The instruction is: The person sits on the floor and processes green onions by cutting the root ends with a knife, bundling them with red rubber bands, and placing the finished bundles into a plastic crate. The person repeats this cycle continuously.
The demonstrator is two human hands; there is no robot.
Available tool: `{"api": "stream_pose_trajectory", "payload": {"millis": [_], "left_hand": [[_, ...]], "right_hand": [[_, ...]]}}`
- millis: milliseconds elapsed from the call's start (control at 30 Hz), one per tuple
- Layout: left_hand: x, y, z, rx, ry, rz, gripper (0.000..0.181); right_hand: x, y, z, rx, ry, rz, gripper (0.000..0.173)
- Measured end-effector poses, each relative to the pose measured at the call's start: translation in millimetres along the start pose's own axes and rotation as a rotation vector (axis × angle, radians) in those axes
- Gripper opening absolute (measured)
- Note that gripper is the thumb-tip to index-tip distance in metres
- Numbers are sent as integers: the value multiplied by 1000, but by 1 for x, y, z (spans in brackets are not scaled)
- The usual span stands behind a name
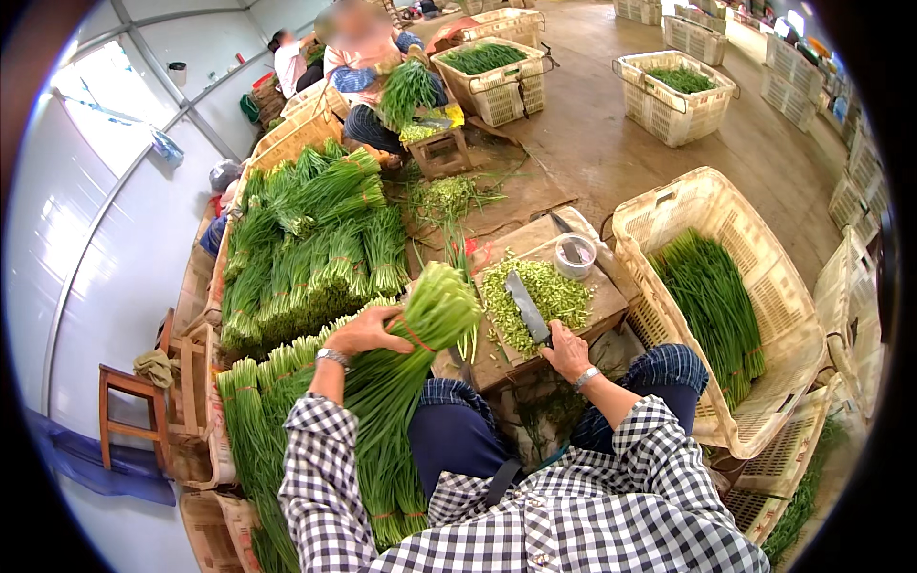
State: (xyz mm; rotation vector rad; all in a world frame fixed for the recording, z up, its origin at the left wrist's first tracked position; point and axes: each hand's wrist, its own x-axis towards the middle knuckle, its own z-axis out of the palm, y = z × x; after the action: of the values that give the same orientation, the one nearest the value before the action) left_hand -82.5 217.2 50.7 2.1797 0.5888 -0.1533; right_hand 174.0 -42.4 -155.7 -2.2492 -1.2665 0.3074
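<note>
My left hand [372, 331] is closed round a large bundle of green chives [437, 308], tied with a red band near its pale cut ends, which point up and to the right. In my right hand [568, 351] is the black handle of a wide-bladed knife [526, 304]; its blade lies over a heap of chopped pale stem pieces [548, 286] on a low wooden board [602, 301]. On the board's far side stands a round clear plastic tub [574, 256]. Rows of tied chive bundles [315, 265] are stacked at my left.
At my right a plastic crate [777, 279] holds chives [709, 308]. Another person [362, 71] sits ahead, holding greens [408, 93] by a small wooden stool [440, 154]. More crates [677, 118] stand on the floor. A wooden chair [132, 401] is by the left wall.
</note>
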Motion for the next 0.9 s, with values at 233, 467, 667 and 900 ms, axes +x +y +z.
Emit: {"api": "stream_pose_trajectory", "payload": {"millis": [233, 467, 667, 900], "left_hand": [[103, -20, 37, 280, -367, -119, 101], [155, -77, 105, 217, -428, -162, 106], [144, -80, 108, 224, -223, -47, 106], [149, -10, 186, 461, 300, 128, 130]], "right_hand": [[11, 10, 23, 348, -39, 78, 40], [11, -2, 6, 379, 63, 212, 25], [7, -12, -5, 182, 80, 157, 24], [7, -9, 2, 53, 148, 48, 10]]}}
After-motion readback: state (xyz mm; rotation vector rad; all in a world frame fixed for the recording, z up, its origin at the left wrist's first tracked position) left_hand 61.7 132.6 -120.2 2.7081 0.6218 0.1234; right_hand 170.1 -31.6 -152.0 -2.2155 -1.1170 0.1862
